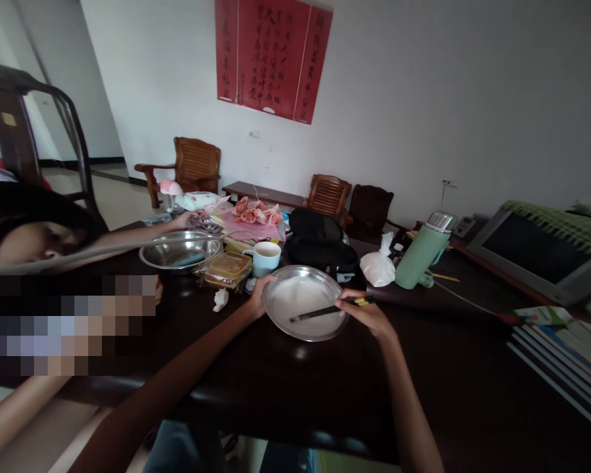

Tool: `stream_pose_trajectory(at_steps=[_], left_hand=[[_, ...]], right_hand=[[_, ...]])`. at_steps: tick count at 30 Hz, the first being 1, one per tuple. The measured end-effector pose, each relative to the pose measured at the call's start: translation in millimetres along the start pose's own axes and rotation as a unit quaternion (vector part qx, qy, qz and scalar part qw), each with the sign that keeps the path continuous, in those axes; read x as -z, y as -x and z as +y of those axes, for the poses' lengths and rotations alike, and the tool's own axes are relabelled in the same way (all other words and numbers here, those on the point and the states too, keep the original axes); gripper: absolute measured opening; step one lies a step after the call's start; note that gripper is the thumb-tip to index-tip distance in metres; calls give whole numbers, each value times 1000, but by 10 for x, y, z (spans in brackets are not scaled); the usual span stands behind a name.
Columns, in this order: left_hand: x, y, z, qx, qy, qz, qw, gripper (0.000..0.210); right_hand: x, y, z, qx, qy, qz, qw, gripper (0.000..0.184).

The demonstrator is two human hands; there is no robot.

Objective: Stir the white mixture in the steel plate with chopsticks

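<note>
Before me, at the dark glossy table (256, 381), is a round metal dish (308, 337) holding something whitish, near a light-blue mug (266, 263). My left hand (261, 297) grips the dish's rim; my right hand (367, 312) closes around black chopsticks (318, 313), tips over the dish.

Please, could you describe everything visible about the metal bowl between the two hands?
The metal bowl is round, shallow and shiny silver, with a thin rim. White contents cover its bottom; whether liquid or powder is unclear. It seems to sit upright on the dark table. The left grip holds its left side; black chopsticks in the right grip cross over its right rim.
</note>
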State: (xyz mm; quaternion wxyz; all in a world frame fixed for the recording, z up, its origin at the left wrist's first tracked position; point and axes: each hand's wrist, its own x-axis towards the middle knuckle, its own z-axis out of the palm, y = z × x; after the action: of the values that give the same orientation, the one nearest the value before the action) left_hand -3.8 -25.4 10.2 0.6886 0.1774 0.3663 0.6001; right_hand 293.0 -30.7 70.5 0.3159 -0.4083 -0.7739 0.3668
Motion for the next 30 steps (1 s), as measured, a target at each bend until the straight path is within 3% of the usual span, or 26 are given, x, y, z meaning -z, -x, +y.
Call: stream_pose_trajectory(at_steps=[3, 6, 9, 13, 16, 19, 21, 24, 27, 30], left_hand=[[-22, 23, 7, -9, -20, 23, 999, 19], [-48, 42, 2, -15, -24, 20, 999, 11], [-61, 39, -5, -16, -16, 17, 1000, 10], [-60, 26, -3, -9, -15, 27, 999, 12], [-59, 32, 2, -5, -20, 28, 999, 15], [-66, 51, 2, -6, -25, 27, 999, 15], [-73, 60, 0, -7, -23, 28, 999, 16], [-83, 68, 0, -2, -20, 33, 999, 21], [-88, 69, 6, -3, -18, 34, 999, 21], [-74, 56, 7, -5, -18, 28, 999, 15]], right_hand=[[-57, -68, 23, -2, 9, 55, 998, 39], [222, 19, 108, -36, 29, 110, 993, 44], [396, 124, 123, -40, 7, 99, 994, 45], [83, 30, 47, -40, -51, 30, 997, 42], [-77, -86, 60, -38, -45, 66, 996, 44], [126, -55, 159, -57, -24, 149, 987, 46], [313, 24, 207, -61, -8, 168, 984, 48], [347, 92, 176, -43, -16, 99, 994, 47], [88, 29, 82, -26, -38, 17, 999, 38], [-50, -61, 64, -18, -28, 28, 999, 37]])
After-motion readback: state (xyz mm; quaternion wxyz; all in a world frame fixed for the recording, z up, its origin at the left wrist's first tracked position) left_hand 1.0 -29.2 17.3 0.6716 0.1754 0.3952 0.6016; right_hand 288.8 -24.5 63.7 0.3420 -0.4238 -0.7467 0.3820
